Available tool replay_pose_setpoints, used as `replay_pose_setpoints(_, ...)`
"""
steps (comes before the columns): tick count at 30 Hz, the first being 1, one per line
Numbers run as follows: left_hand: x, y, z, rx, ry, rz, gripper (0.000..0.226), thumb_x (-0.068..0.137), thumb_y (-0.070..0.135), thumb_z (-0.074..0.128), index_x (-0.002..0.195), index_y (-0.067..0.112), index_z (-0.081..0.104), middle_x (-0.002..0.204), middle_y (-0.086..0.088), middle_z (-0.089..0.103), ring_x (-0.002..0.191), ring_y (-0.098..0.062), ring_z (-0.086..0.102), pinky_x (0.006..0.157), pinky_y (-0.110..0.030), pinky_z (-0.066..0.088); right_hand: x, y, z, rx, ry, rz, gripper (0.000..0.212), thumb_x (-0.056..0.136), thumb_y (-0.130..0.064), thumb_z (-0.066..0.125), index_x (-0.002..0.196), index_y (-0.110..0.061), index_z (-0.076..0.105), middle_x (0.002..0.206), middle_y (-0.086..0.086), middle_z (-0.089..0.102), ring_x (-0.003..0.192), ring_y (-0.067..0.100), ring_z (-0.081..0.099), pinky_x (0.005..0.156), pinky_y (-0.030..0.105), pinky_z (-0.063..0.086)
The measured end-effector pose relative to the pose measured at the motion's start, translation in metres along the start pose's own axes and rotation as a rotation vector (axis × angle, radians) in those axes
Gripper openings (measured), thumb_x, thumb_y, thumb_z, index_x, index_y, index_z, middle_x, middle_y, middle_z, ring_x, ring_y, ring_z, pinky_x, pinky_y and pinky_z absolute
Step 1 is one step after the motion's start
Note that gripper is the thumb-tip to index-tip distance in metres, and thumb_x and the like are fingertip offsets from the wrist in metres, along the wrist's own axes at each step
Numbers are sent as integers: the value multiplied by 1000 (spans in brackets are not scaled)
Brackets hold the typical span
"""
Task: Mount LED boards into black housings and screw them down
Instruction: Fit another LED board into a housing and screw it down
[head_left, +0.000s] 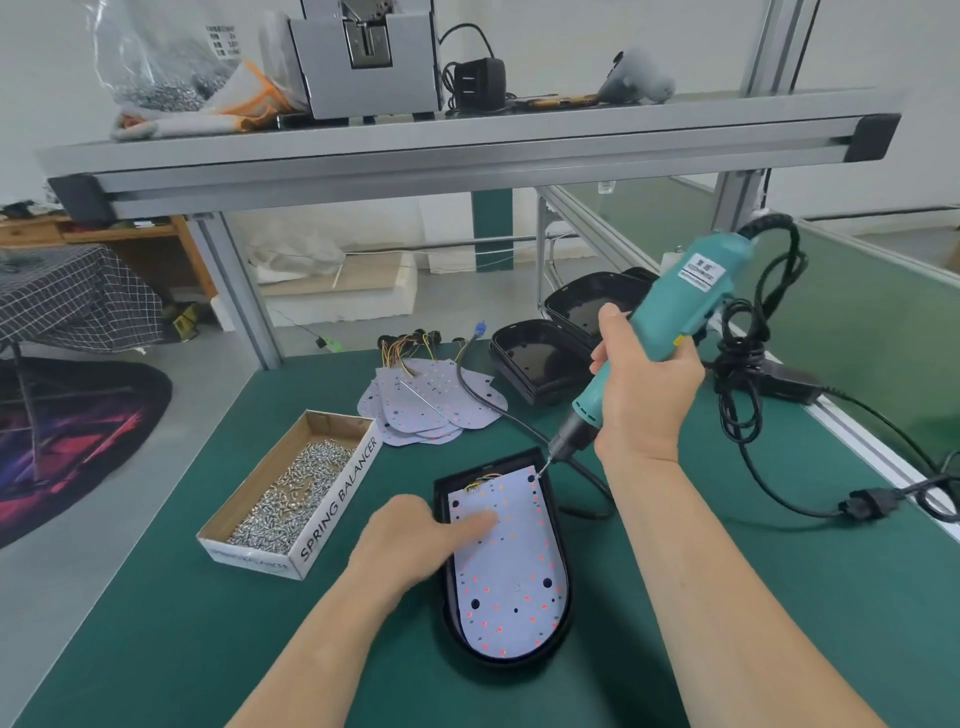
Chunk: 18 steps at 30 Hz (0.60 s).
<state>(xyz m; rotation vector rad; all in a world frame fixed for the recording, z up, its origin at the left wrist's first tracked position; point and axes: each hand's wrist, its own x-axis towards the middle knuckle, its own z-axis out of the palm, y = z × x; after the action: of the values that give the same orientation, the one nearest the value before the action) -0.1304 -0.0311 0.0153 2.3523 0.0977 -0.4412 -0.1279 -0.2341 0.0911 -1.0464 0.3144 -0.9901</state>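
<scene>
Green bench (156, 623): flat left hand (410, 540) pressed the white LED board (511, 582) in its black housing (440, 493); right hand (644, 395) gripped a teal screwdriver (696, 291), likely screwing one corner. Next needed a straight push.

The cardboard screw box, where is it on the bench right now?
In the head view the cardboard screw box sits on the green mat left of centre, left of the black housing and in front of the spare LED boards.
</scene>
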Motion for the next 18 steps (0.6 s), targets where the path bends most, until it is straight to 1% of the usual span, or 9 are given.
replay_pose_setpoints(2,0,10,7,14,-44,4,68,48,71,80,65,16,44,64,4,50,60,-21,49,55,-29,33,-1,3,-1,-69,-31,-39,23,79,-22,78,76,-20,56,60,-3,58,52,15,53,53,29,48)
replay_pose_setpoints(3,1,13,10,-44,-72,4,62,53,63,85,69,11,54,69,1,60,65,-23,59,57,-29,41,-1,5,-2,-99,-45,-56,23,78,-25,79,75,-22,56,61,-2,58,54,18,53,55,32,49)
replay_pose_setpoints(5,3,19,14,-244,-164,-6,44,63,41,89,86,7,74,85,-4,77,81,-24,73,78,-33,58,-1,8,-4,-158,-64,-82,24,76,-31,79,73,-23,56,63,1,57,57,21,53,56,38,50)
replay_pose_setpoints(6,3,20,15,-316,-211,-12,35,69,30,88,93,7,77,90,-5,78,85,-22,75,84,-34,59,-1,9,-5,-184,-70,-93,25,75,-33,78,73,-22,56,63,2,57,58,23,53,57,41,51)
replay_pose_setpoints(7,3,22,17,-366,-243,-17,27,74,21,86,96,7,77,92,-5,79,85,-21,76,83,-32,59,-1,11,-6,-207,-77,-104,26,74,-35,78,73,-21,56,64,2,57,58,24,53,57,43,52)
replay_pose_setpoints(9,1,24,20,-434,-258,-22,19,80,10,80,98,7,77,90,-4,79,83,-19,76,71,-25,58,-2,14,-8,-249,-93,-126,27,75,-36,77,73,-21,55,64,3,57,58,24,54,58,46,52)
replay_pose_setpoints(11,0,25,21,-463,-232,-28,16,80,6,79,96,6,77,89,-4,79,81,-19,76,65,-22,57,-3,17,-9,-274,-97,-131,27,75,-37,77,72,-21,55,65,5,58,59,25,54,59,48,52)
replay_pose_setpoints(15,2,24,23,-456,-191,-43,16,78,7,81,94,6,77,88,-4,79,84,-21,76,77,-28,58,-6,21,-12,-298,-88,-126,32,74,-39,76,74,-16,55,70,17,61,62,38,56,60,50,54)
replay_pose_setpoints(18,4,23,23,-449,-193,-46,16,77,9,81,93,8,78,88,-4,79,83,-21,76,78,-29,58,-9,24,-13,-308,-94,-124,34,75,-40,76,75,-14,54,69,20,59,63,41,55,59,50,53)
